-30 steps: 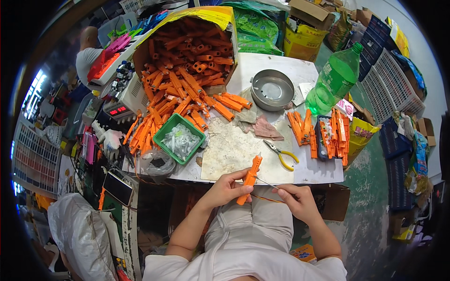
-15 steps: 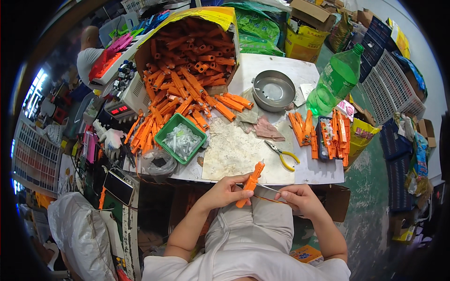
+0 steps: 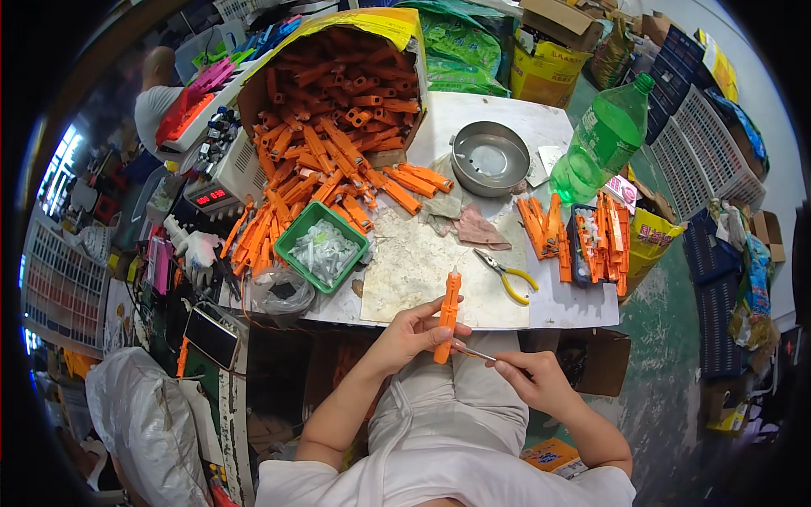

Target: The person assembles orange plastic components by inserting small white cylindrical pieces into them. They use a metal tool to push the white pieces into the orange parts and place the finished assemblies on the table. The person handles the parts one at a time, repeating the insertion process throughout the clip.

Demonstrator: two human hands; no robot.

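Observation:
My left hand point(image 3: 411, 335) grips a long orange plastic tool handle point(image 3: 447, 314), held upright just in front of the table's near edge. My right hand point(image 3: 528, 377) pinches a thin metal rod or blade point(image 3: 475, 353) whose tip meets the lower end of the orange piece. Both hands hover over my lap. On the table lie yellow-handled pliers point(image 3: 505, 273), a green tray point(image 3: 321, 247) of small clear bags, and a big open box point(image 3: 338, 84) spilling many identical orange handles.
A round metal bowl point(image 3: 489, 158) and a green plastic bottle point(image 3: 601, 142) stand at the back right. Finished orange pieces point(image 3: 583, 237) are lined up at the right. A digital scale point(image 3: 211, 196) sits left. Another person point(image 3: 160, 93) works far left. Crates and bags crowd the floor.
The orange handle has turned from tilted to nearly upright in my left hand. My right hand has shifted slightly right and lower, with the metal piece still touching the handle's bottom.

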